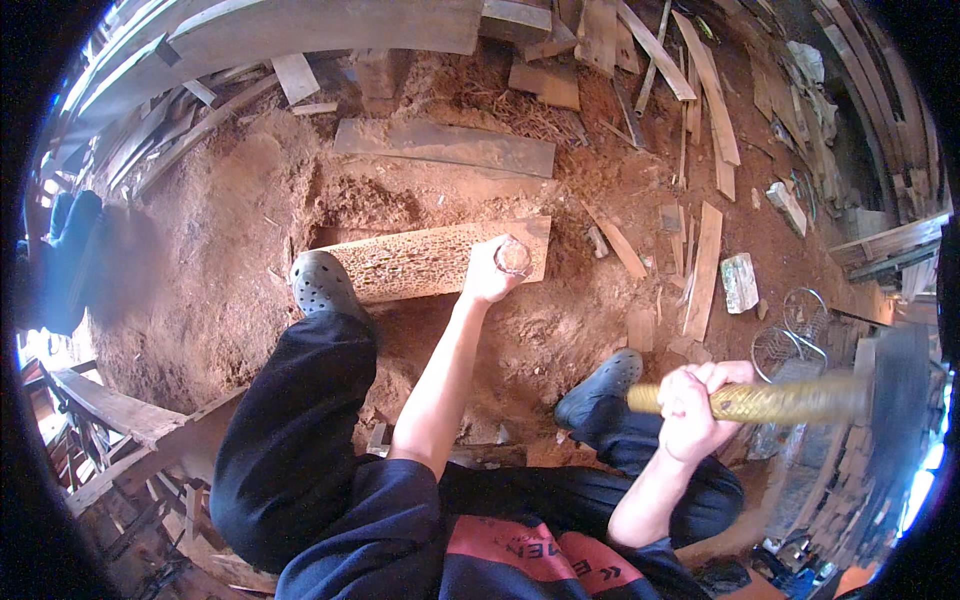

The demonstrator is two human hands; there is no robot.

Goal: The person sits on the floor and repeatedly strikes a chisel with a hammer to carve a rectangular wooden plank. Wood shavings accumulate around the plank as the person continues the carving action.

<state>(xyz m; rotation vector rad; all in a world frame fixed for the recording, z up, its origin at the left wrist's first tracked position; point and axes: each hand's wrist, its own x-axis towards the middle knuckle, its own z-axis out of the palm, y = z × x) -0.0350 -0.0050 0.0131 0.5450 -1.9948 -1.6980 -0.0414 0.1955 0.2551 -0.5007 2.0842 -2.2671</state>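
My left hand (490, 272) is wrapped round a short round wooden piece (513, 257), its pale cut end facing up. It is held over the right end of a rough, pitted plank (405, 265) on the ground; whether its lower end touches the plank is hidden. My right hand (697, 410) grips a tool with a yellow textured handle (790, 402), held out to the right. The tool's broad dark head (893, 410) is smeared by motion, so its kind is unclear. One grey clog (322, 283) rests on the plank's left end.
Another board (445, 146) lies beyond the plank on reddish soil. Loose wood strips (704, 270), a whitish block (740, 283) and a wire basket (790, 335) lie to the right. Timber stacks (330, 35) line the far side. A blurred blue shape (70, 262) shows at far left.
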